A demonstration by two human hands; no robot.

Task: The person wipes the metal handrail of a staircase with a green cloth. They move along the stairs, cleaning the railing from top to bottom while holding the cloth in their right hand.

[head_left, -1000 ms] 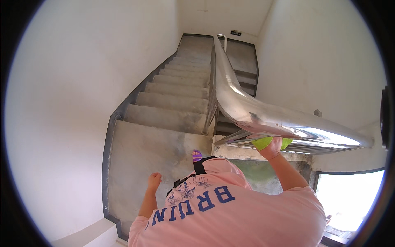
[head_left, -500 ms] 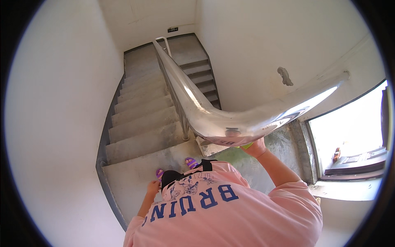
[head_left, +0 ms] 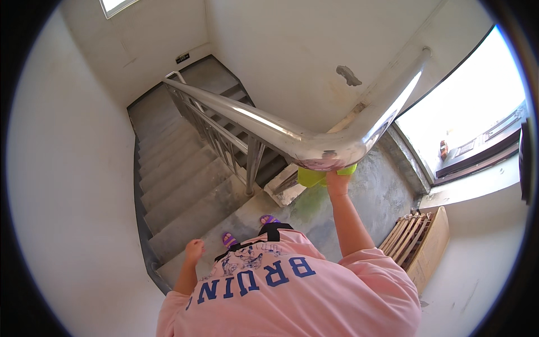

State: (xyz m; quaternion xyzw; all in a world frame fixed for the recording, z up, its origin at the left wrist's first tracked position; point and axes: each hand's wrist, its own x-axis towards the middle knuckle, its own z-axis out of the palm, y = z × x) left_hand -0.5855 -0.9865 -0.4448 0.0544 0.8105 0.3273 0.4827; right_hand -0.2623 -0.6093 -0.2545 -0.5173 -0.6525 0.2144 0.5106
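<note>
My right hand grips a bright green cloth at the underside of the stainless-steel handrail, by its thick rounded bend. The handrail hides part of the cloth and of my fingers. My left hand hangs low beside my pink shirt, away from the rail, its fingers curled with nothing visible in them. Below the bend, metal balusters stand along the stair edge. My feet in purple sandals are on the concrete landing.
Concrete steps descend to a far landing, with a second flight behind the railing. White walls enclose the stairwell. At right are a bright opening and, lower, a wooden slatted piece leaning by the wall.
My view has swung, so the far stairs now sit further left. The wooden piece has come into view. My right hand, still holding the cloth, has shifted higher and left in the picture.
</note>
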